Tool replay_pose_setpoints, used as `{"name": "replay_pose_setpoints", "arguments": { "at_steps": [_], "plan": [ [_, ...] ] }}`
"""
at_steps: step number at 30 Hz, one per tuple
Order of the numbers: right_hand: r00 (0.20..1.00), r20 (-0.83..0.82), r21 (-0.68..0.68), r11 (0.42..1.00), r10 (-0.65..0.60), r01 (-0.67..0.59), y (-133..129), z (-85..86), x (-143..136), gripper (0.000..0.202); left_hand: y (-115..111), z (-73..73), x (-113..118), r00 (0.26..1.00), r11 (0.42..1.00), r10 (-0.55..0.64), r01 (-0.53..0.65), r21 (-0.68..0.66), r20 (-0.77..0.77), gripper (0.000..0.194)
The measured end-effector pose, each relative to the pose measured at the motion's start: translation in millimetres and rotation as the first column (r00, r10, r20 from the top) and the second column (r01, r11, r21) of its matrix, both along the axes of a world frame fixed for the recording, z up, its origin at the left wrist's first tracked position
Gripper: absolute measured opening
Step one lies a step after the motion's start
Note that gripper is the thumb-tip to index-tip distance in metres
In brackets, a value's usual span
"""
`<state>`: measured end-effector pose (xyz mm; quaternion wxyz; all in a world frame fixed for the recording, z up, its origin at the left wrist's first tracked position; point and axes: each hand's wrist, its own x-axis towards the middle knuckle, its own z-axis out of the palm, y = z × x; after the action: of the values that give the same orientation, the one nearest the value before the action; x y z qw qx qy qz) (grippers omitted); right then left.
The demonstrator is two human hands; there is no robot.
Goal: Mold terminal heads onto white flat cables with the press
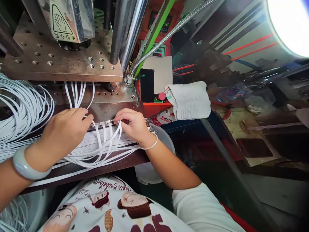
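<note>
My left hand (pixel 66 132) is closed over white cables (pixel 76 93) that run up under the press plate. At its fingertips, a cable bends down towards the bench edge. My right hand (pixel 132 125) pinches the end of a white cable (pixel 120 129) between thumb and fingers. Between both hands, several cable ends sit side by side along a narrow metal strip (pixel 102 123), their lengths looping down towards me. More flat white cables (pixel 82 146) lie along the front of the bench. What exactly sits inside each grip is partly hidden by the fingers.
Above is a drilled press plate (pixel 72 66) with a hand-injury warning label (pixel 61 22). A large cable coil (pixel 21 109) lies left. To the right are a phone (pixel 147 85), a red button (pixel 161 96), a folded white cloth (pixel 190 100) and a bucket (pixel 166 138).
</note>
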<state>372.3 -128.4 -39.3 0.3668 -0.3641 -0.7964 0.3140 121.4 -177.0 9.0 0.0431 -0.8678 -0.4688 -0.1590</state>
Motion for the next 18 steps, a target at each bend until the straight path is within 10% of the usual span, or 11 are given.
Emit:
{"name": "replay_pose_setpoints", "arguments": {
  "at_steps": [13,18],
  "plan": [
    [0.974,0.218,0.255,0.960,0.064,-0.120,-4,-1.3,1,0.026,1,-22.2,-11,0.867,0.986,0.121,-0.048,-0.160,0.483,0.017],
    [0.989,0.037,0.372,0.921,-0.142,0.118,-8,1.7,7,0.029,-2,-22.4,-9,0.915,0.997,-0.077,0.067,0.039,0.396,0.022]
  ]
}}
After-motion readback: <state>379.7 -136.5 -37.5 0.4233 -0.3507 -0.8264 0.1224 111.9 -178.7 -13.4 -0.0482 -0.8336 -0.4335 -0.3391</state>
